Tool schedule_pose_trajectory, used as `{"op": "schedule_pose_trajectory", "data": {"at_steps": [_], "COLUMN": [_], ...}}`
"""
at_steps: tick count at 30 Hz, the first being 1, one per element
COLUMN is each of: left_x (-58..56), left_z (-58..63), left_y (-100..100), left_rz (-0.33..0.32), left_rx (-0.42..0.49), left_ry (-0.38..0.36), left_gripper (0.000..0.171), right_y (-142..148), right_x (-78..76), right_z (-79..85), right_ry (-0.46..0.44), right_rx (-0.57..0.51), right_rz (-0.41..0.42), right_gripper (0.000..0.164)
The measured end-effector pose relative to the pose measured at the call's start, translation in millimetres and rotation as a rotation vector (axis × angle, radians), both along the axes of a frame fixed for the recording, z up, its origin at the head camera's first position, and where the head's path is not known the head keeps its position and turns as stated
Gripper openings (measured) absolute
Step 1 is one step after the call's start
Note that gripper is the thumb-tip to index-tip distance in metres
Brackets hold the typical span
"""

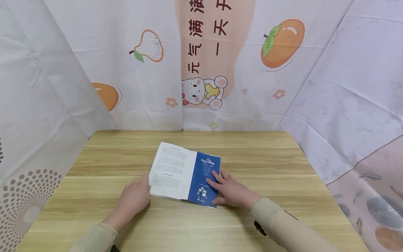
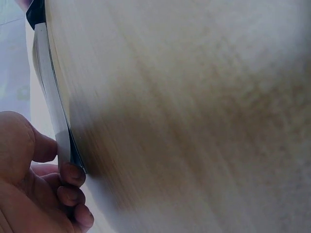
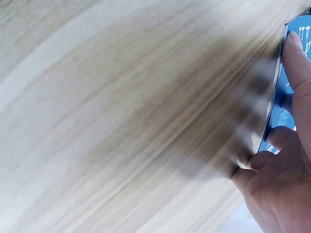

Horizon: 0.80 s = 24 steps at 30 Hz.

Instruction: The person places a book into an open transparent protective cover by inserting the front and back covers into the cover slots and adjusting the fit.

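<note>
An open book (image 1: 170,170) lies on the wooden table, a white page of printed text on its left. On its right is a blue panel (image 1: 195,190) with white lettering and a drawing of small robot figures. My left hand (image 1: 134,196) grips the book's left edge; the left wrist view shows the thumb above and curled fingers (image 2: 73,174) below the block of pages. My right hand (image 1: 233,191) rests on the right side of the blue panel with its fingers spread. In the right wrist view, one finger (image 3: 295,58) lies along the panel near its edge.
The wood-grain table (image 1: 264,157) extends around the book on all sides. Behind it hangs a white curtain (image 1: 151,84) printed with fruit, a bear and Chinese characters. More patterned cloth (image 1: 355,105) hangs along both sides.
</note>
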<state>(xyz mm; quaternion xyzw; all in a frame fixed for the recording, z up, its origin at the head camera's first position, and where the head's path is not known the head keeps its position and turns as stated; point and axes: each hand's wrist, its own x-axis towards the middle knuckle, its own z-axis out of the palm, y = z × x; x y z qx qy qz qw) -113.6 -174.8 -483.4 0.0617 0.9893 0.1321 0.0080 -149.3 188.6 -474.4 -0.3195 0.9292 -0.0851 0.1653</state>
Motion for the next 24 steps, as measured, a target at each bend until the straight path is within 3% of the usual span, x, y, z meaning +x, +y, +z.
{"op": "schedule_pose_trajectory", "data": {"at_steps": [5, 9, 16, 24], "left_x": [-0.6, -3.9, -14.8, -22.1], "left_z": [3.0, 6.5, 9.4, 12.3], "left_y": [-0.2, 0.2, 6.1, 17.0], "left_rz": [-0.040, -0.049, -0.088, -0.165], "left_rx": [-0.069, -0.115, -0.115, -0.157], "left_ry": [0.049, 0.082, 0.168, 0.170], "left_gripper": [0.022, 0.016, 0.010, 0.050], "right_y": [0.5, 0.7, 0.8, 0.3], "right_x": [0.0, -0.1, -0.5, -0.5], "right_z": [-0.3, -0.5, 0.0, 0.4], "right_ry": [-0.002, 0.001, -0.004, -0.012], "right_rx": [-0.001, 0.001, -0.001, -0.007], "right_rz": [-0.001, 0.002, 0.005, 0.007], "right_gripper": [0.079, 0.079, 0.079, 0.079]}}
